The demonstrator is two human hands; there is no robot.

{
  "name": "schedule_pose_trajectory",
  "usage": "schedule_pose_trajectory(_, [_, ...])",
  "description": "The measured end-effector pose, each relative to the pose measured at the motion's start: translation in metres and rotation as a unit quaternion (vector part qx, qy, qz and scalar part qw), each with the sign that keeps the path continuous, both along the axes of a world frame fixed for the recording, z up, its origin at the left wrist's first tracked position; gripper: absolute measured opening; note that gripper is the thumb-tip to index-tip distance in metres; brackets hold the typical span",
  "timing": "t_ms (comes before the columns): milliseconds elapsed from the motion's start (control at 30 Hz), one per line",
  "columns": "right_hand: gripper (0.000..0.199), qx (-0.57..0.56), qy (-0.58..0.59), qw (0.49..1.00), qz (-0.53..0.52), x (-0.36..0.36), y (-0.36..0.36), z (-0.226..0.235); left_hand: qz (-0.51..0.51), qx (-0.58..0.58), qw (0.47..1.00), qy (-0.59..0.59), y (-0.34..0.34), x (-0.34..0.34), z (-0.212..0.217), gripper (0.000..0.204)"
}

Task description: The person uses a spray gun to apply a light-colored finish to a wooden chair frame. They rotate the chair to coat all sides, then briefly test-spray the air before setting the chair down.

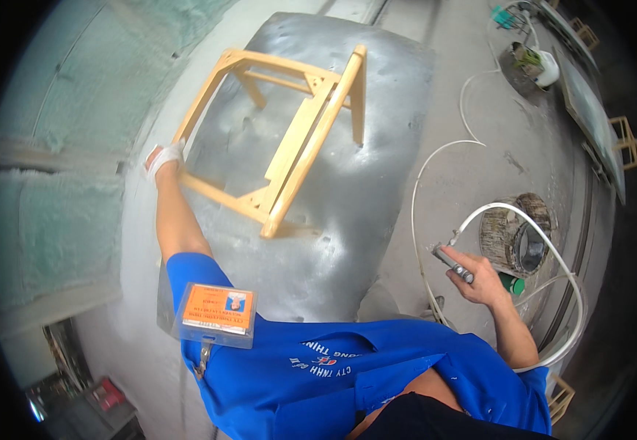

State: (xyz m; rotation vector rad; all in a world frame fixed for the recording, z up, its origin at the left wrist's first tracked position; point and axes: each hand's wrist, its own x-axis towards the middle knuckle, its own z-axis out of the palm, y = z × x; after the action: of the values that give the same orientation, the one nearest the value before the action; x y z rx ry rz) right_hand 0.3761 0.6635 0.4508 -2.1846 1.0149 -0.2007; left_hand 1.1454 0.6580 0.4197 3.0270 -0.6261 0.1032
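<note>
A light wooden chair frame (300,139) rests tilted on a dented grey metal sheet, its legs and rails showing. My left hand (163,158), partly covered in white, is closed around the frame's left side, with the arm stretched out. Lower right, my right hand (480,279) grips a silver spray gun (453,264), held well away from the frame. A white hose (513,211) joins the gun and loops back round my right forearm. Fingers of the left hand are partly hidden by the white covering and the wood.
The metal sheet (355,220) lies under the frame. On the right stand a crusted bucket (502,238), a green-lidded container (511,284) and another pot (521,70). A thin hose (415,198) trails over the floor. Pale green sheeting (47,220) covers the left side; more wooden frames (628,143) stand far right.
</note>
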Motion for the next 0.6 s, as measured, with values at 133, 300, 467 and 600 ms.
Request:
schedule_pose_trajectory(133, [0.062,-0.052,-0.031,0.998,0.002,-0.002,-0.03,0.037,0.008,-0.003,0.999,-0.031,0.007,-0.012,0.003,0.071])
schedule_pose_trajectory(300, [0.051,-0.064,-0.098,0.983,-0.144,0.032,-0.123,0.135,0.016,0.024,1.0,-0.001,0.026,-0.022,0.001,0.065])
schedule_pose_trajectory(467, [0.04,-0.206,-0.136,0.969,-0.028,0.13,-0.22,0.254,0.087,0.037,0.996,0.005,0.064,-0.042,0.005,0.064])
schedule_pose_trajectory(600, [0.029,-0.101,-0.004,0.994,-0.049,0.186,-0.233,0.327,0.157,0.058,0.986,0.018,0.089,-0.048,-0.001,0.065])
